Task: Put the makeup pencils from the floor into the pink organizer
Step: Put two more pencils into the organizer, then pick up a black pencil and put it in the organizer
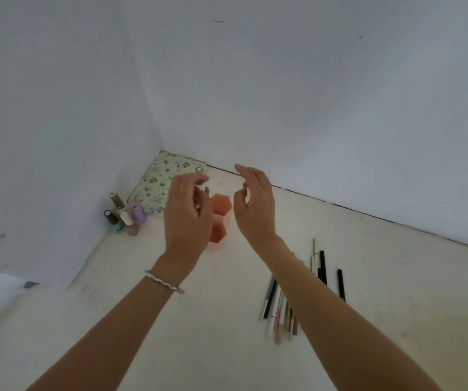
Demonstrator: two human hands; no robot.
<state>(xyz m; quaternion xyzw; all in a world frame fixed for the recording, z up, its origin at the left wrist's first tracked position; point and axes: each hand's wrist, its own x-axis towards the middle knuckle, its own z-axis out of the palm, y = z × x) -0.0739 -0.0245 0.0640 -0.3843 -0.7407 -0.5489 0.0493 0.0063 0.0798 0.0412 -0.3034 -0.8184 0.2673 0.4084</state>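
Note:
A pink organizer (221, 218) with hexagonal cells stands on the pale floor near the room's corner. My left hand (187, 215) hovers in front of its left side, fingers loosely bent and holding nothing. To the organizer's right, my right hand (255, 204) is raised with relaxed fingers and is empty as well. Several makeup pencils (278, 311) in black, white, pink and beige lie side by side on the floor at the right, partly hidden under my right forearm. A separate black pencil (341, 285) lies further right.
A floral green pouch (159, 182) lies in the corner behind the organizer. Several small nail polish bottles (124, 217) stand to its left against the wall. White walls close in at the left and back.

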